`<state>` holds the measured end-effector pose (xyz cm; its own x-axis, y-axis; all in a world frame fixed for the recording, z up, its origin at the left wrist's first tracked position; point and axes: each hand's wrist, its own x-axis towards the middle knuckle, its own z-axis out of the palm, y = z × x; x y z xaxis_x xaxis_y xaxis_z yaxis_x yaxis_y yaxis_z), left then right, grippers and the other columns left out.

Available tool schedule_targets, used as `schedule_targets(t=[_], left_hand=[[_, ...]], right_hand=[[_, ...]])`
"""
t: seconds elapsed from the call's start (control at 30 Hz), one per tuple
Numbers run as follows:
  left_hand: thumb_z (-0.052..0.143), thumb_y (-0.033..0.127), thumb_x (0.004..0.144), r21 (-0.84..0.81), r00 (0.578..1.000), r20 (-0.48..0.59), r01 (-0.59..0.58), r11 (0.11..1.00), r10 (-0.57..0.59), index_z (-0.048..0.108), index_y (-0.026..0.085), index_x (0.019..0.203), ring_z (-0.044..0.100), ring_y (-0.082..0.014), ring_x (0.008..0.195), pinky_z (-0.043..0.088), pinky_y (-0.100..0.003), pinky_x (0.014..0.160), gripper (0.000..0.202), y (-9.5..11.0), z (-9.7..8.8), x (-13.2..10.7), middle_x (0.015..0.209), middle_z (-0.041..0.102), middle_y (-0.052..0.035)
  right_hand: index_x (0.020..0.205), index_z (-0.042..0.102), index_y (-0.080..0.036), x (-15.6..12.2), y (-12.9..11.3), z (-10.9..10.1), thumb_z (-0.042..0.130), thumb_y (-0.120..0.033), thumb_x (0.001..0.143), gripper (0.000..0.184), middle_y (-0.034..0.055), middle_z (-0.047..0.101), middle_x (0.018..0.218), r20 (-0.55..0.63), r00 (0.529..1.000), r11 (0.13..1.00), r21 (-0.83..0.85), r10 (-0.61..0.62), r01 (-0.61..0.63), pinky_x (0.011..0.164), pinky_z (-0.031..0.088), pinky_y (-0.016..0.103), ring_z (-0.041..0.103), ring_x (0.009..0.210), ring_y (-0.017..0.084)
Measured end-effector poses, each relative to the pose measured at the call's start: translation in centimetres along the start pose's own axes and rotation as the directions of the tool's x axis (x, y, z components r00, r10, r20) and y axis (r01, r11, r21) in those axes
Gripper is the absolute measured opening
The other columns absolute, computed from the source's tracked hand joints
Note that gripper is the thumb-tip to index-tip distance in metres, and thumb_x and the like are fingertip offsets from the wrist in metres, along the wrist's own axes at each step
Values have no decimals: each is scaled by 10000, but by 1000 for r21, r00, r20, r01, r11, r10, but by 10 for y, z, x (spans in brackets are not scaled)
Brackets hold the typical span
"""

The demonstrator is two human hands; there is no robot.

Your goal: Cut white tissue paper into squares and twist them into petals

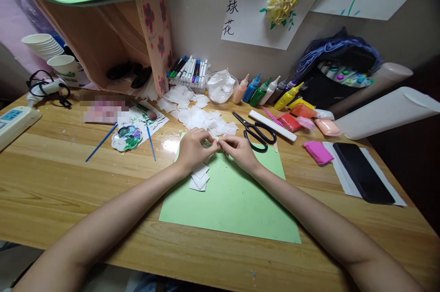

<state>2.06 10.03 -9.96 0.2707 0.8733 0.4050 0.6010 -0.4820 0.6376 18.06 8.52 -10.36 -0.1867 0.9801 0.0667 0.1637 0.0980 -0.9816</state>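
Observation:
Both hands meet over the far end of a light green paper sheet (pixel 233 200) on the wooden desk. My left hand (pixel 194 147) and my right hand (pixel 239 149) are closed in a pinch, fingertips touching, on a small white tissue piece (pixel 217 144) between them. A few white tissue squares (pixel 200 178) lie on the green sheet under my left wrist. A heap of cut white tissue squares (pixel 199 115) lies just beyond the hands.
Black scissors (pixel 256 134) and a white ruler (pixel 271 124) lie right of the hands. Paint bottles (pixel 268 90), markers (pixel 189 72), clay blocks (pixel 318 151), a phone (pixel 362 170), a paint palette (pixel 127 137), brushes (pixel 101 141) and a power strip (pixel 13 122) ring the desk.

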Motion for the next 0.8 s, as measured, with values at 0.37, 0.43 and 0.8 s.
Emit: schedule_targets(t=[0.37, 0.43, 0.8], left_hand=[[633, 241, 747, -86, 1000, 22, 1, 996, 1, 613, 177, 647, 542, -145, 690, 398, -266, 632, 120, -2, 0, 1, 664, 619, -2], [639, 273, 750, -93, 1000, 18, 8, 996, -7, 619, 176, 648, 540, -144, 680, 398, -267, 626, 142, -2, 0, 1, 657, 618, -3], [639, 197, 705, -79, 999, 17, 29, 996, -27, 591, 167, 608, 522, -135, 658, 382, -255, 606, 111, -2, 0, 1, 631, 595, 6]], right_hand=[[750, 681, -138, 0, 6, -3, 589, -303, 791, 193, 28, 625, 690, -21, 1000, 1000, 19, 12, -12, 536, 385, 227, 510, 588, 102], [722, 671, -137, 0, 5, -2, 586, -300, 793, 197, 25, 620, 683, -21, 1000, 1000, 11, 6, -6, 536, 382, 226, 505, 585, 101], [774, 685, -135, 0, 4, -1, 591, -275, 781, 169, 33, 643, 722, 15, 1000, 1000, -16, -8, 8, 580, 395, 240, 527, 622, 111]])
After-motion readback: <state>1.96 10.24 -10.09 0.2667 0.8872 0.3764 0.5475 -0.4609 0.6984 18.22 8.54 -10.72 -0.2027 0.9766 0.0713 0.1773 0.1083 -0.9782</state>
